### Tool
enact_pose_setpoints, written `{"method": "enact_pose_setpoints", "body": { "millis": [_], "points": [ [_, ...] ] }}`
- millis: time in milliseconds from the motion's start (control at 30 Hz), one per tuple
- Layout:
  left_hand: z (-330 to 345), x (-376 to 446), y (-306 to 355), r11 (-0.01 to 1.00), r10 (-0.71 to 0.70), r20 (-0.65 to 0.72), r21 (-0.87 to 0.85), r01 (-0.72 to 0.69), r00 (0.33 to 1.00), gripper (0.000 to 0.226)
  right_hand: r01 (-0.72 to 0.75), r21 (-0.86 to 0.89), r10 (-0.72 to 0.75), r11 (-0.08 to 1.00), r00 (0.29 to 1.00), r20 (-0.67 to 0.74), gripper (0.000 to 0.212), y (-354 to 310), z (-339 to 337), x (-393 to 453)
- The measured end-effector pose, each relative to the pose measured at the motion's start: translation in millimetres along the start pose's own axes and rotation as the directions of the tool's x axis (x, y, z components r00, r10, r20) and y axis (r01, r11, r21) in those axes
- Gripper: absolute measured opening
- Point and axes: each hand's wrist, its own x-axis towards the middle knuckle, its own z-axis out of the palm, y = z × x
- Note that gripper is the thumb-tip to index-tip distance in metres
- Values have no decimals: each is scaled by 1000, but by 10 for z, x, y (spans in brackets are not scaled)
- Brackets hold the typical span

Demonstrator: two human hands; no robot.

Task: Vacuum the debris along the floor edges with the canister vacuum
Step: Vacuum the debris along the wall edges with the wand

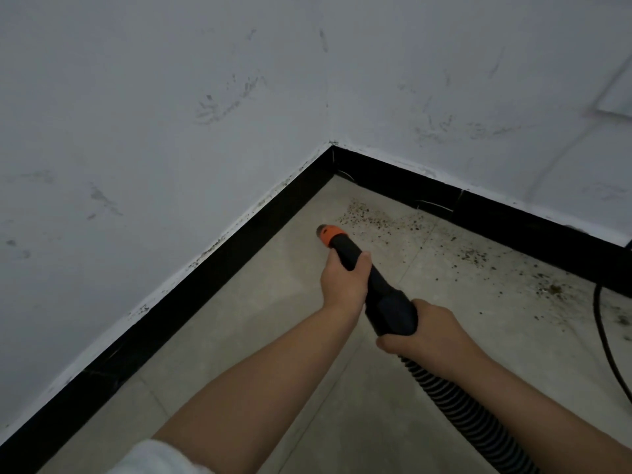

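Along your left, the scuffed white wall [143,138] ran down to a black baseboard [191,295] that met a second stretch of skirting at the corner ahead of you. A white sleeve [157,456] showed at the bottom edge, and from it your left forearm reached forward and up across the grey floor [239,364]. Your left hand [343,280] was curled round the black vacuum wand [352,254] from its left side, thumb lying over the top, just behind the orange collar. The nozzle tip [325,232] pointed toward the corner, low over the floor; you could not tell from this angle whether it touched. Your right hand [419,331] sat further back, fingers wrapped under the thick handle [393,313] where the ribbed black hose [461,412] joined, and that hose trailed down past your right forearm. The debris [376,220] lay just right of the nozzle, dark specks strewn along the right baseboard and thinning toward a brownish clump near a black cable [602,336] at the far right.
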Motion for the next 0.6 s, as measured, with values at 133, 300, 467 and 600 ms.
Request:
{"method": "enact_pose_setpoints", "body": {
  "millis": [133,300,467,600],
  "points": [
    [133,76,1,996,-84,-7,-29,84,996,44,-36,-2,36,999,999,26,30,31,-101,104],
    [91,166,-41,995,-96,-49,-4,96,994,44,-14,22,13,1000,998,63,29,55,-49,208],
    [-134,317,-66,996,-73,-69,50,76,995,51,-8,139,-4,990,996,87,39,-22,238,378],
    [-270,490,-13,994,-88,-99,53,93,991,52,9,252,-30,968,996,78,42,-169,376,550]
  ]
}}
